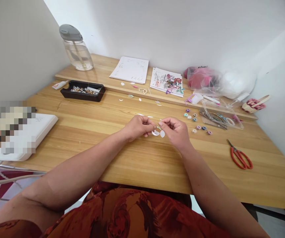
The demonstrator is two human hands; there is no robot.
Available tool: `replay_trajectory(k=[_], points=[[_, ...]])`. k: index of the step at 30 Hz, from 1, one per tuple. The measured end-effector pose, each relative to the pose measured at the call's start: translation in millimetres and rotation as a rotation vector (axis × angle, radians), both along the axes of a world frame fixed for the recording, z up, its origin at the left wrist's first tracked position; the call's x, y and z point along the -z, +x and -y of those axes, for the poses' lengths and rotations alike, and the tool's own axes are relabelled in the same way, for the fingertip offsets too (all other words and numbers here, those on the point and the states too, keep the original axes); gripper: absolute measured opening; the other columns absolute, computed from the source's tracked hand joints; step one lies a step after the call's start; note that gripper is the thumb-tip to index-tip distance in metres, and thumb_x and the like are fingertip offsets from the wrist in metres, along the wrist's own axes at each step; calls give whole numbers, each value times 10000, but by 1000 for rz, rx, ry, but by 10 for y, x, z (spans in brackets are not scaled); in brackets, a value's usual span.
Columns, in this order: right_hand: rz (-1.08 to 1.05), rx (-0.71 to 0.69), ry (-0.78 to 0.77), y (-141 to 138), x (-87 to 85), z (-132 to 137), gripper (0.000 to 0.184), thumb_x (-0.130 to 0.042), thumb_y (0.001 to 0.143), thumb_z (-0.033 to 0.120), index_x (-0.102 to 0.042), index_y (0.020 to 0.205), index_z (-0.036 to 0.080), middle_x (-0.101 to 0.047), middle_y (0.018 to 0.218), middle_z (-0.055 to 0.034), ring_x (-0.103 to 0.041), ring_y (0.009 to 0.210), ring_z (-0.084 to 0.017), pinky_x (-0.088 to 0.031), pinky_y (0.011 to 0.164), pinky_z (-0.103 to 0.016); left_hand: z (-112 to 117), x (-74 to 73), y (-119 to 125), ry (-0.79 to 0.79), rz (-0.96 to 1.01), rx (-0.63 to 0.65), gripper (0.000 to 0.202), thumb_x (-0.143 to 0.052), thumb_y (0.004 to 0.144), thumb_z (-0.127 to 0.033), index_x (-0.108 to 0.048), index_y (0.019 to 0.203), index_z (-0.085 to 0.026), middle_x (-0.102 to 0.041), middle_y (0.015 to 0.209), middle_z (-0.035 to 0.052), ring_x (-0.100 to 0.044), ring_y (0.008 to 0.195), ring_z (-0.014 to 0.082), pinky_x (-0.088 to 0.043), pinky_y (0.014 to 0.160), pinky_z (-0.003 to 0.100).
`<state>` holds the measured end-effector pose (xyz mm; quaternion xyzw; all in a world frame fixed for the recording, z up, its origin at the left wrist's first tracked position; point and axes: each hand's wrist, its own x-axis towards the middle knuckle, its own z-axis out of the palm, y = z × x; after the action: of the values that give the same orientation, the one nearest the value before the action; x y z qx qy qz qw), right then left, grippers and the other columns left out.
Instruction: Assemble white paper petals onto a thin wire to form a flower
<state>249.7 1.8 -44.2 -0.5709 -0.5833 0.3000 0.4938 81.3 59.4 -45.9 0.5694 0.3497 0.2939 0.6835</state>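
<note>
From the head view, your left hand (139, 127) and right hand (174, 129) meet over the middle of the desk (122, 158), fingertips pinched together on small white paper petals (158, 133). Those pieces look light; a loosened pinch could drop them among the scraps (142, 99) behind. Red scissors (240, 157) lie well to your right, coiled paper discs (197, 122) nearer, a black tray (83, 90) far left, white walls around.

Blurring into pixel blocks at the left edge: something on the white box (25, 137). Hiding between pinched fingertips (154, 126) at centre: the top of small white paper pieces (158, 133). Staying too small to identify: contents of the black tray (82, 90), upper left.
</note>
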Motion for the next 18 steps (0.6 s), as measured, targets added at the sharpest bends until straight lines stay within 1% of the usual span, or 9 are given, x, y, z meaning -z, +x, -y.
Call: replay_trajectory(k=[4,7,9,11,13,16,18], points=[[-185,-9,-131,2,18,-45,234,-716,752,406,-660,758,179,-556,548,40,-418,435,-72,-336,432,-217,-11,8,-1,-92,85,-10,181,-762,649,-261,-651,671,-120,-605,575,14,-495,484,63,-367,439,179],[-306,-19,-190,-40,31,-50,264,-737,722,420,-640,753,176,-600,583,28,-439,425,-69,-360,420,-214,-18,26,-2,-156,146,-8,207,-782,635,-279,-664,673,-114,-615,604,17,-483,500,52,-339,439,172],[-326,-26,-203,-70,51,-47,277,-744,708,426,-630,741,176,-625,610,18,-456,429,-73,-380,419,-218,-19,38,5,-190,181,-19,224,-790,633,-293,-672,692,-111,-630,631,23,-485,513,49,-338,450,173],[-275,-25,-177,-94,81,-40,266,-725,728,428,-633,737,179,-626,598,18,-458,423,-78,-385,418,-223,-20,47,23,-206,214,-61,240,-795,631,-303,-672,708,-112,-634,639,21,-491,519,49,-343,462,174],[-172,-12,-114,-115,110,-25,227,-683,774,410,-655,762,185,-639,608,10,-490,448,-94,-405,449,-232,-22,49,53,-205,241,-128,253,-798,630,-313,-656,703,-117,-616,602,4,-491,509,49,-351,472,176],[-21,32,25,-144,129,10,169,-628,820,348,-694,850,195,-695,721,-23,-584,571,-135,-460,550,-255,-21,29,100,-189,247,-217,267,-792,636,-330,-626,689,-128,-591,553,-17,-492,485,52,-375,489,183],[48,59,100,-159,115,37,165,-599,836,314,-702,897,201,-707,760,-34,-607,614,-151,-471,582,-264,-14,-4,121,-155,235,-240,271,-786,642,-337,-621,699,-129,-603,566,-15,-507,491,56,-396,506,189]])
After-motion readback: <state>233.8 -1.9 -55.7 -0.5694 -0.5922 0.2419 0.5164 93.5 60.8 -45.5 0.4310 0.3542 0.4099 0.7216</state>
